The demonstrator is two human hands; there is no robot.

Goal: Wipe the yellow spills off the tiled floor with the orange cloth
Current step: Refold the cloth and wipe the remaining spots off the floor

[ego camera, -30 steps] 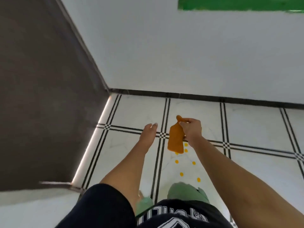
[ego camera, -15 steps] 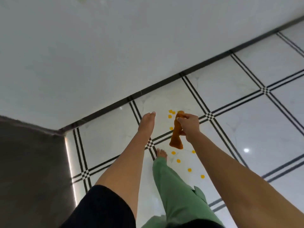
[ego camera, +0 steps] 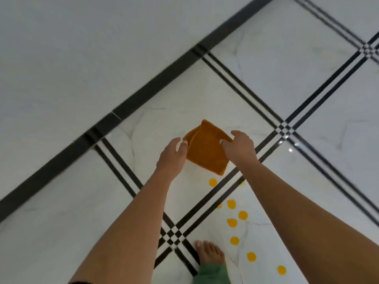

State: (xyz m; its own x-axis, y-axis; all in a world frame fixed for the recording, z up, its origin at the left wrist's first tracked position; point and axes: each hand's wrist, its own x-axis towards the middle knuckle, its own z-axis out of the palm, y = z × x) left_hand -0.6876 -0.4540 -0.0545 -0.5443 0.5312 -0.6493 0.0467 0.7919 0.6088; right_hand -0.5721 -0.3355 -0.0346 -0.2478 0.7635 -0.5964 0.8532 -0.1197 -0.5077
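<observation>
The tiled floor fills your view now, far closer than a second ago: you're bending down to it. The orange cloth, which hung bunched from one hand half a second ago, is now opened out flat between both, just beyond the nearest of the yellow spills. Whether it touches the tile, I can't tell. Your right hand grips its right corner. Your left hand, open and apart a moment ago, now curls its fingers onto the left edge and looks to pinch it. The dots trail back towards your bare foot, unsmeared, so by my reckoning no wiping has begun.
</observation>
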